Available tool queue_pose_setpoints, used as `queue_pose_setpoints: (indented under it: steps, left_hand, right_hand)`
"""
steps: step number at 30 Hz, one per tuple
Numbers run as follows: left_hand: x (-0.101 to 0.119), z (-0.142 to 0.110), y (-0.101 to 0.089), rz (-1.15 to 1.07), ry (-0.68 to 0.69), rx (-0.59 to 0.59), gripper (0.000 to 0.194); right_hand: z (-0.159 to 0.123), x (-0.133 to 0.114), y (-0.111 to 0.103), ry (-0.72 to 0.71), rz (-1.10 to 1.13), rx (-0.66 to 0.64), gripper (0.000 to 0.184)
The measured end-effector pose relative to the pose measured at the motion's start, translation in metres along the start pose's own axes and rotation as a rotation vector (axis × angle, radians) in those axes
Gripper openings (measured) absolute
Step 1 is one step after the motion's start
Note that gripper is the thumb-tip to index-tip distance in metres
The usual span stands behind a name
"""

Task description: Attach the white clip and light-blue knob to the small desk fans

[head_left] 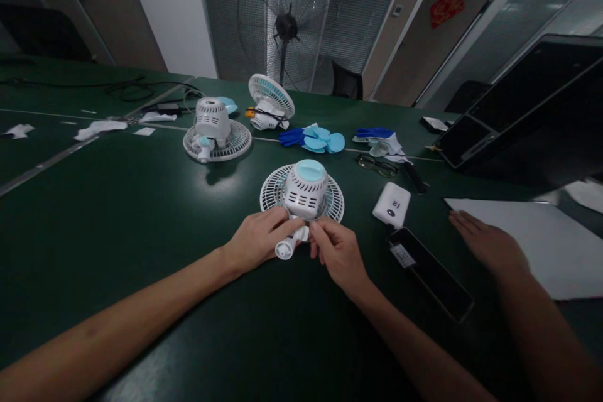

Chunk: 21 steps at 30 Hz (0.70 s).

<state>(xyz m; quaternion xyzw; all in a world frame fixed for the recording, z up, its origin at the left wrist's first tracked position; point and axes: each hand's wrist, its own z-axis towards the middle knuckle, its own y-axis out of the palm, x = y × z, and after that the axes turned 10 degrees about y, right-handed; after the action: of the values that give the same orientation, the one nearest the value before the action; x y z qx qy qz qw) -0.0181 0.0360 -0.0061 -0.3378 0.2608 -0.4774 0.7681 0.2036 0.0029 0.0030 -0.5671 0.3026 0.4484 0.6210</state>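
A small white fan (303,196) with a light-blue rear cap lies face down on its round grille (272,191), its neck (285,247) toward me. My left hand (259,235) is closed around the neck from the left, fingers resting by the motor housing. On the other side, my right hand (336,251) is closed in a pinch at a small white part beside the neck. Whatever its fingertips hold is too small or hidden to make out.
Beyond lie two other small fans (213,119) (271,103), light-blue blades (323,139), gloves (381,141) and glasses (377,165). To the right are a white power bank (392,204), a phone (431,273) and another person's hand (490,245) at a white sheet (560,245).
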Motion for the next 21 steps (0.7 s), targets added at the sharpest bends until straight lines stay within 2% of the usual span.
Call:
queue_pose_setpoints:
  steps: [2, 3, 4, 6, 9, 12, 21]
  left_hand:
    - [-0.001, 0.0, -0.001, -0.009, -0.003, -0.006, 0.028]
    - [-0.001, 0.0, -0.001, -0.017, -0.01, -0.006, 0.028]
    - [-0.001, 0.0, -0.001, -0.028, -0.017, -0.005, 0.028]
    - [-0.002, -0.001, -0.002, -0.047, -0.03, -0.003, 0.029]
    - [-0.001, -0.001, -0.002, -0.057, -0.036, -0.014, 0.03]
    - [-0.001, 0.0, -0.002, -0.055, -0.036, -0.019, 0.029]
    - [0.0, -0.001, -0.001, -0.054, -0.035, -0.016, 0.03]
  right_hand:
    - [0.0, 0.005, -0.003, 0.001, 0.006, 0.04, 0.022]
    - [0.0, 0.007, -0.005, -0.049, -0.018, 0.05, 0.014]
    - [0.0, 0.009, -0.009, -0.123, -0.06, 0.038, 0.014]
    - [0.002, 0.012, -0.016, -0.277, -0.165, -0.015, 0.026]
    - [0.005, 0.013, -0.022, -0.406, -0.283, -0.019, 0.022]
    - [0.007, 0.011, -0.024, -0.453, -0.341, 0.024, 0.018]
    - [0.007, 0.01, -0.027, -0.459, -0.378, -0.02, 0.018]
